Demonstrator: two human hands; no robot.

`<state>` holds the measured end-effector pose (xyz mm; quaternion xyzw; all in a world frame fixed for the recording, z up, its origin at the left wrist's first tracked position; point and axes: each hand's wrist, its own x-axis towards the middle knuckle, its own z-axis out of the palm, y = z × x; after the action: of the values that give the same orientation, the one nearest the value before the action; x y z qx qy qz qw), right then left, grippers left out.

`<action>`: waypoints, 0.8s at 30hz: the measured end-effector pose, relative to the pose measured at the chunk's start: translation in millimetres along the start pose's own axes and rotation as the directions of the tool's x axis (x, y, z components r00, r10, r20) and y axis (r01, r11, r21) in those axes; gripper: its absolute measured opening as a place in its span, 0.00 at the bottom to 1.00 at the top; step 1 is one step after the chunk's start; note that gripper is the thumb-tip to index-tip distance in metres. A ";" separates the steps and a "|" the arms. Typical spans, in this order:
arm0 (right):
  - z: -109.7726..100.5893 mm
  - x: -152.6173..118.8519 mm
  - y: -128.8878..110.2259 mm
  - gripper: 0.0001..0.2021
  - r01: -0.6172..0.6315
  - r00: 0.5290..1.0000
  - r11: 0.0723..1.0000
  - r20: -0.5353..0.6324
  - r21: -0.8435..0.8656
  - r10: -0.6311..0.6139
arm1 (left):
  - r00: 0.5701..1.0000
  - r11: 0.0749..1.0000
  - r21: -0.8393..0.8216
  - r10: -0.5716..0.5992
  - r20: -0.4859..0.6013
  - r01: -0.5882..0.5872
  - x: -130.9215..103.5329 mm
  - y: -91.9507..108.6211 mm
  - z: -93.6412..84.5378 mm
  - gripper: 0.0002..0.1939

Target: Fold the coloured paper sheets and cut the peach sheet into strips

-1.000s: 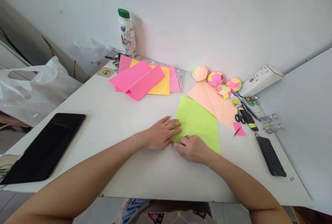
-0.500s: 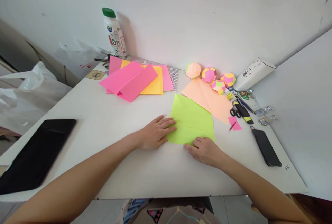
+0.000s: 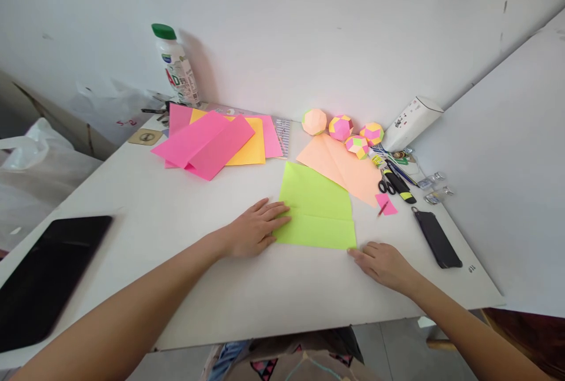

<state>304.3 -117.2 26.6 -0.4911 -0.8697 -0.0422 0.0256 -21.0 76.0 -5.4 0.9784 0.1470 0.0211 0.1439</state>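
A sheet of lime-green paper lies on the white table in front of me, its lower part looking like a flap folded up, with an edge running across the sheet. My left hand rests flat on its left edge, fingers spread and fingertips on the paper. At the sheet's near right corner, my right hand touches the paper with one outstretched fingertip. Its other fingers are loosely bent over the table, and nothing is visible in them.
Pink sheets, a yellow sheet and a peach sheet lie behind. Several paper balls sit by the wall. Scissors, a cutter and a black case are right; a tablet is left.
My right hand has moved rightward along the near edge of the green paper to its right corner. My left hand stays on the left edge. The camera view has shifted.
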 end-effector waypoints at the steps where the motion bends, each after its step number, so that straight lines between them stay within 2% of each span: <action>1: -0.5 -5.7 2.3 0.13 -0.008 1.000 1.000 0.002 0.000 0.008 | 1.000 1.000 0.000 0.002 -0.003 -0.002 0.0 -0.1 0.4 0.27; 6: -5.0 -32.4 13.2 0.13 -0.073 0.997 0.997 0.001 -0.006 0.073 | 1.000 1.000 0.002 0.010 -0.018 -0.010 -0.3 -0.5 1.7 0.27; 10: -11.1 -31.5 17.6 0.11 -0.182 0.979 0.968 -0.055 0.174 0.194 | 0.998 1.000 -0.006 0.029 -0.048 -0.030 -0.4 -0.5 2.8 0.27; 14: -5.1 12.3 25.1 0.11 -0.223 0.931 0.937 -0.227 0.269 0.287 | 0.990 0.998 -0.048 0.043 -0.136 -0.050 1.6 3.1 -0.1 0.26; 18: 16.0 77.3 38.5 0.12 -0.256 0.861 0.919 -0.361 0.300 0.358 | 0.977 0.992 -0.097 0.055 -0.208 -0.076 4.0 9.3 -5.3 0.24; 20: 26.7 100.3 42.4 0.12 -0.248 0.834 0.914 -0.409 0.322 0.370 | 0.971 0.991 -0.109 0.049 -0.236 -0.076 4.6 11.0 -6.1 0.23; 22: 34.4 110.1 43.4 0.12 -0.218 0.822 0.915 -0.443 0.339 0.359 | 0.963 0.991 -0.118 0.037 -0.267 -0.070 5.1 11.0 -5.5 0.21; 24: 38.5 107.3 43.1 0.10 -0.185 0.815 0.917 -0.467 0.355 0.345 | 0.958 0.991 -0.119 0.027 -0.284 -0.063 5.5 9.9 -4.1 0.20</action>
<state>285.7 0.2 -0.4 -0.5693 -0.7486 -0.0400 0.3376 -13.3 69.7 1.5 0.9573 0.1420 0.1727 0.1830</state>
